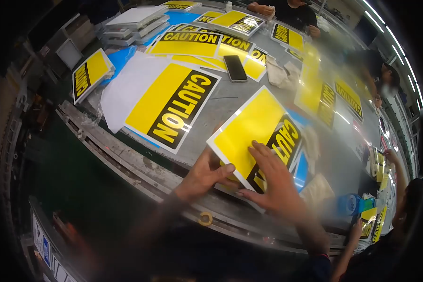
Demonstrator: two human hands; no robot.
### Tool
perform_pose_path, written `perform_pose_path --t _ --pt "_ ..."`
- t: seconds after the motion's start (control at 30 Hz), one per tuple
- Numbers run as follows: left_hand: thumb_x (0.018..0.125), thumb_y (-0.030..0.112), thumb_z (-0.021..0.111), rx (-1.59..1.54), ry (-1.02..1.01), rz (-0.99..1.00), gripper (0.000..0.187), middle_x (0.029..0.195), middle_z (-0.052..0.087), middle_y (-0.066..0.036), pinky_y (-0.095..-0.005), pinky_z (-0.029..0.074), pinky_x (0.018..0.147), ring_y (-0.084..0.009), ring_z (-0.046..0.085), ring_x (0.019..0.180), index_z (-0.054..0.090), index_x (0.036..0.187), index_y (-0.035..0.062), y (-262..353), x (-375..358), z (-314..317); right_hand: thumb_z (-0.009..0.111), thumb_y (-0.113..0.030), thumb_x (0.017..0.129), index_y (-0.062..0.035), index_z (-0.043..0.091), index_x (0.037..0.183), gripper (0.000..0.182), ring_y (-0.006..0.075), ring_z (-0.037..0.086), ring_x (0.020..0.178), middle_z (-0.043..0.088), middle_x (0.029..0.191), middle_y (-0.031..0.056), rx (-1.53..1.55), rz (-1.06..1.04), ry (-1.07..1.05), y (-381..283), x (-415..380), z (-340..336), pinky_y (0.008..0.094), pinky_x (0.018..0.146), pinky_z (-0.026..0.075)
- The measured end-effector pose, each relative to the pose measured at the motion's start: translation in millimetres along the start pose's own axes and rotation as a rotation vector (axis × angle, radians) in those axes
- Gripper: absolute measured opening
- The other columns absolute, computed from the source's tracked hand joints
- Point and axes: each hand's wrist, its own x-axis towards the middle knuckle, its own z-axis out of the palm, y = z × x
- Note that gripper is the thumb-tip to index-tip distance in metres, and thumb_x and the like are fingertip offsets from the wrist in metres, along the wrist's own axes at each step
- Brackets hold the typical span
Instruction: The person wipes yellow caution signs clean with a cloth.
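My left hand (204, 174) grips the near left edge of a yellow and black caution sign (249, 127), with its thumb over the white border and its fingers under the sign. The sign is tilted above the table's near edge. My right hand (275, 181) lies on the sign's face, fingers stretched across the black lettered band and thumb by the lower corner. Just left, a larger caution sign (148, 101) lies on a white sheet (127, 84). Blue material (301, 170) shows beneath the held sign.
A phone (235, 68) lies beside overlapping caution signs (188, 43). White panels (134, 23) are stacked at the far left. Cloths (282, 73) lie beyond the held sign. A tape roll (205, 219) sits on the metal table edge (141, 171). Co-workers are across and to the right.
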Motion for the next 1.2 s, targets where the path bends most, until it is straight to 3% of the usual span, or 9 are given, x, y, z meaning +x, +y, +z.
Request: perform_pose_path --t 0.07,0.23,0.33,0.5,0.77,0.87,1.07,1.13,1.2 --pt "0.102 0.016 0.077 0.099 0.011 0.191 0.103 0.161 0.044 -0.020 -0.0423 0.063 0.102 -0.0297 0.054 0.143 0.004 0.174 0.0126 -5 9 2 0.090 -0.040 0.085 -0.0035 0.049 0.158 0.092 0.0431 0.048 0.151 0.051 0.162 0.0250 0.059 0.017 -0.024 3 1 4 0.0505 0.123 0.041" --pt "0.095 0.027 0.087 0.244 0.182 0.250 0.101 0.157 0.053 -0.015 -0.0378 0.045 0.119 -0.0240 0.052 0.144 0.023 0.171 0.0066 -6 22 9 0.090 -0.036 0.087 -0.0052 0.052 0.157 0.086 0.0386 0.056 0.147 0.056 0.160 0.0204 0.333 0.160 -0.137 15 10 1 0.0459 0.118 0.049" --pt "0.095 0.025 0.087 0.292 0.217 0.329 0.092 0.144 0.061 -0.020 -0.0367 0.049 0.115 -0.0250 0.056 0.140 0.031 0.165 0.0041 -8 30 8 0.093 -0.035 0.084 -0.0043 0.053 0.155 0.087 0.0394 0.053 0.148 0.052 0.163 0.0204 0.268 0.116 -0.072 17 8 11 0.0467 0.119 0.046" --pt "0.094 0.024 0.088 0.206 -0.022 0.289 0.114 0.162 0.047 -0.022 -0.0423 0.044 0.121 -0.0290 0.050 0.147 0.009 0.175 0.0077 14 23 17 0.095 -0.035 0.079 -0.0056 0.051 0.157 0.094 0.0407 0.049 0.151 0.049 0.165 0.0211 0.085 0.050 0.012 14 6 12 0.0488 0.124 0.040" --pt "0.084 0.030 0.095 0.254 -0.036 0.369 0.115 0.168 0.044 -0.017 -0.0435 0.046 0.120 -0.0294 0.053 0.147 0.025 0.174 0.0151 8 38 14 0.094 -0.034 0.084 -0.0135 0.053 0.159 0.088 0.0320 0.055 0.147 0.050 0.167 0.0141 0.337 0.190 -0.114 17 7 -25 0.0434 0.109 0.054" --pt "0.083 0.032 0.096 0.248 -0.039 0.330 0.119 0.167 0.044 -0.019 -0.0448 0.049 0.117 -0.0302 0.056 0.143 0.022 0.175 0.0160 10 39 17 0.093 -0.034 0.085 -0.0143 0.053 0.160 0.087 0.0305 0.058 0.144 0.053 0.165 0.0133 0.335 0.184 -0.127 19 8 -32 0.0435 0.105 0.056" --pt "0.081 0.013 0.097 0.084 0.015 0.151 0.126 0.175 0.032 -0.018 -0.0437 0.045 0.122 -0.0271 0.052 0.147 0.014 0.176 0.0146 20 24 7 0.084 -0.021 0.095 -0.0079 0.054 0.158 0.071 0.0298 0.062 0.140 0.059 0.159 0.0156 0.508 0.209 -0.109 27 7 -41 0.0406 0.106 0.058" --pt "0.081 0.015 0.096 0.293 0.050 0.041 0.110 0.171 0.040 -0.018 -0.0449 0.044 0.123 -0.0290 0.050 0.150 0.033 0.171 0.0085 19 11 -12 0.079 -0.017 0.098 -0.0042 0.056 0.155 0.063 0.0285 0.065 0.137 0.065 0.151 0.0159 0.519 0.238 -0.085 23 6 -39 0.0397 0.104 0.059" --pt "0.080 0.019 0.096 1.248 0.289 0.311 0.096 0.168 0.047 -0.017 -0.0444 0.042 0.124 -0.0308 0.050 0.150 0.049 0.162 0.0055 5 -5 -30 0.078 -0.017 0.098 -0.0044 0.056 0.154 0.061 0.0289 0.068 0.135 0.068 0.147 0.0158 0.499 0.228 -0.060 27 2 -27 0.0406 0.103 0.060"
